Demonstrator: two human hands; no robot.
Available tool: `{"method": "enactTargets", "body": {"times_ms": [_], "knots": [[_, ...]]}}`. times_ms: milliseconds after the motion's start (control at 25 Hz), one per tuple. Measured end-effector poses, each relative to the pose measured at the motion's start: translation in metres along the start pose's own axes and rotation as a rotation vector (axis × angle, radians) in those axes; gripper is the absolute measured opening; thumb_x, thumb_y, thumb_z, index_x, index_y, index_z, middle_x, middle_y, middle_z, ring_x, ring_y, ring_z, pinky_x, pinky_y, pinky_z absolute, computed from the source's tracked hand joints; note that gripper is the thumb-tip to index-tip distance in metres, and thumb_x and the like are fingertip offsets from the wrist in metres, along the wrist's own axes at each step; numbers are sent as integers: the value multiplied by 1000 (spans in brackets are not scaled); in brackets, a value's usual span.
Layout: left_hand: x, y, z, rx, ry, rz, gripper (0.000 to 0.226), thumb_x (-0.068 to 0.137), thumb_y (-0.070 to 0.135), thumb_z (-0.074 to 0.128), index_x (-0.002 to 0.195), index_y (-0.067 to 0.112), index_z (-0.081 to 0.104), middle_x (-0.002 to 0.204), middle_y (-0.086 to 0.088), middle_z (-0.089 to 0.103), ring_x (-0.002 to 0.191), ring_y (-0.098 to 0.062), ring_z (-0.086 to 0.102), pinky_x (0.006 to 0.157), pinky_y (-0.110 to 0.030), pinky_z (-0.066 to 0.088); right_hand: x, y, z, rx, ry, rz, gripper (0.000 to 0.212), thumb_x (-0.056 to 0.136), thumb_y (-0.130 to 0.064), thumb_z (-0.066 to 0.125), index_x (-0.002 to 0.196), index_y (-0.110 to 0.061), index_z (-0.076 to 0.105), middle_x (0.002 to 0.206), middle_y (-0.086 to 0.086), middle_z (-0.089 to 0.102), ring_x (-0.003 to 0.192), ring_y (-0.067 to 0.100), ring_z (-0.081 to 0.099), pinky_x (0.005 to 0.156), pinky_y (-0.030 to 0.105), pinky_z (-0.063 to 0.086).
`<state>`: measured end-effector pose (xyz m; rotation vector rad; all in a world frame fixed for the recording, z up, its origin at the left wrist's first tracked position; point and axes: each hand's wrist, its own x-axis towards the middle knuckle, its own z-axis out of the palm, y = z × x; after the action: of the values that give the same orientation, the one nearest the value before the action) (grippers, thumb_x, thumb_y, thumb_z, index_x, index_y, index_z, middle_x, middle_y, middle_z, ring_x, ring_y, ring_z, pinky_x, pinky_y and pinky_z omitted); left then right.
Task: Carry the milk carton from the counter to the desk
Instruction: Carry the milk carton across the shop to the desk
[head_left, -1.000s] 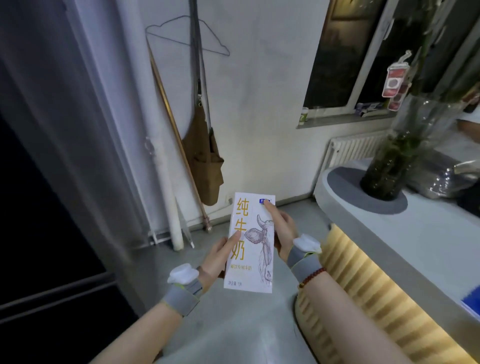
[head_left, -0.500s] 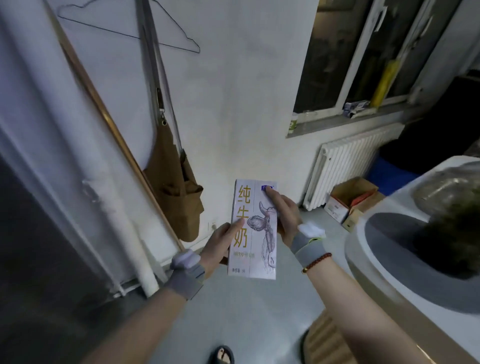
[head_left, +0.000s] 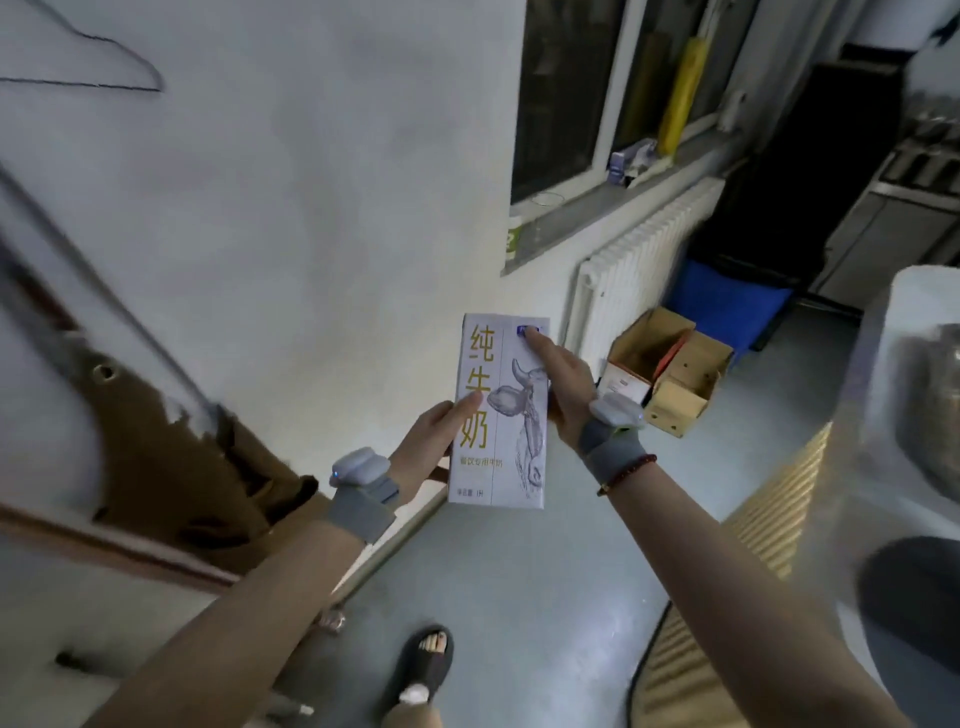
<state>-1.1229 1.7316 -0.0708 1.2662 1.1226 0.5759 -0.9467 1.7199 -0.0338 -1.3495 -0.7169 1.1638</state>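
A tall white milk carton (head_left: 500, 415) with yellow characters and a cow drawing is held upright in front of me, above the floor. My left hand (head_left: 434, 441) grips its left edge, thumb on the front face. My right hand (head_left: 563, 387) grips its right edge, with the thumb pressed near the blue logo at the top. Both wrists wear grey bands with white devices. The white curved counter (head_left: 883, 415) rises at the right edge, with its ribbed lit front (head_left: 779, 499) below.
A white wall is close ahead, with a brown bag (head_left: 208, 478) hanging at the left. A radiator (head_left: 634, 270) stands under the window sill, open cardboard boxes (head_left: 670, 369) and a blue bin (head_left: 727, 306) beside it. My sandalled foot (head_left: 423, 660) is on the grey floor.
My view has swung right and moved closer to the wall. The bag has slid to the left, and the boxes, the blue bin and dark cabinets have come into view. Both hands keep the same grip.
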Motion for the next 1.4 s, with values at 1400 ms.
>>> {"method": "enactTargets", "body": {"times_ms": [1400], "knots": [[759, 290, 491, 265, -854, 115, 61, 80, 63, 53, 109, 12, 69, 96, -6, 79, 87, -21, 75, 69, -29, 54, 581, -192, -547, 156, 791, -119, 67, 84, -48, 71, 116, 9, 61, 94, 24, 70, 83, 36, 66, 75, 44, 53]]}}
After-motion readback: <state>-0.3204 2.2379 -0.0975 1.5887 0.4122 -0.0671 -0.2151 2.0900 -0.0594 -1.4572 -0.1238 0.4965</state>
